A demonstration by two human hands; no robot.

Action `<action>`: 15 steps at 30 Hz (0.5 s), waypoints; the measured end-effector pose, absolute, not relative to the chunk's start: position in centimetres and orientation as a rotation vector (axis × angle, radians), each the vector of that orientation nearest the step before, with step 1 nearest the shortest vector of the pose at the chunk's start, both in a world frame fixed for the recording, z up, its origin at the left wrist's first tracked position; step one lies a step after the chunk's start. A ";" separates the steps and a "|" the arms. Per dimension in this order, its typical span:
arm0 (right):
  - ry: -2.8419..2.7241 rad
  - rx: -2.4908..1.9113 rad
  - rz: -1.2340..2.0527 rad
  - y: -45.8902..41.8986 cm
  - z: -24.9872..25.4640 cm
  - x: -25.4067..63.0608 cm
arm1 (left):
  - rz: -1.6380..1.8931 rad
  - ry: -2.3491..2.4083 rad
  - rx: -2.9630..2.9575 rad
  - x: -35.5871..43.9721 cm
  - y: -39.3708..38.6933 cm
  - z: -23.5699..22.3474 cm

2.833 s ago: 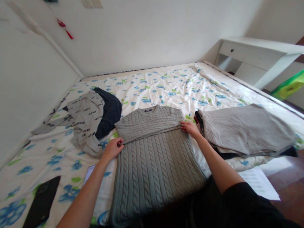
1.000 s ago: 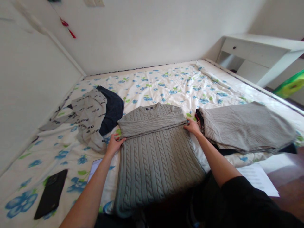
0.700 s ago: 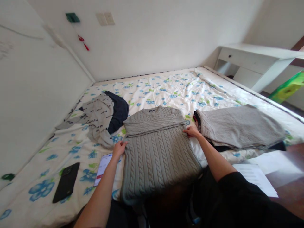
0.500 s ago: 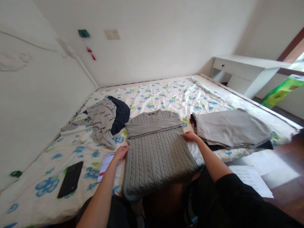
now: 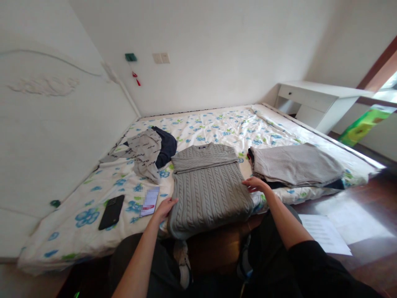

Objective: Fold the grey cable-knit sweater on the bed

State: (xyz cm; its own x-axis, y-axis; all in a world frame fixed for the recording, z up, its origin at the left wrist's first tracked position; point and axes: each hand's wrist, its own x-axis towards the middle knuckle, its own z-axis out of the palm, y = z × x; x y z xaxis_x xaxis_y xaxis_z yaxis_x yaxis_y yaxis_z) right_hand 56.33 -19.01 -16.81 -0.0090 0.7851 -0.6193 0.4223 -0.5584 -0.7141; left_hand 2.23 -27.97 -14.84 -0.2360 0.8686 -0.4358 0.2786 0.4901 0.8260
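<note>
A grey cable-knit sweater lies flat on the bed in front of me, its sleeves folded across the chest. My left hand rests with fingers stretched out against the sweater's lower left edge. At the sweater's right edge, my right hand lies flat and open, close to a stack of folded clothes topped by a light grey knit.
A loose pile of a grey printed garment and a dark blue one lies left of the sweater. A black phone and a card lie on the sheet. Papers on the floor; a white desk stands right.
Both hands have slid down the sweater's sides from the folded sleeves toward its hem. The view has pulled back and lifted, showing more of the room.
</note>
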 end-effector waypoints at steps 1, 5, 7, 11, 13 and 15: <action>-1.290 -1.951 1.657 -19.7 -16.7 56.3 | 0.718 1.681 0.953 2.3 -28.8 -15.0; -1.423 -1.960 1.823 -22.2 -16.5 56.4 | 0.709 1.653 1.004 1.6 -31.4 -14.6; -1.426 -1.919 1.856 -23.3 -16.4 57.0 | 0.778 1.695 1.026 1.2 -32.3 -13.8; -1.420 -1.856 1.839 -24.5 -15.8 58.3 | 0.678 1.727 0.959 1.3 -34.4 -12.2; -1.430 -1.852 1.846 -24.8 -15.5 58.6 | 0.522 1.711 0.937 1.6 -35.3 -11.9; -1.470 -1.846 1.882 -24.9 -15.3 58.8 | 0.422 1.708 0.971 1.8 -35.9 -12.0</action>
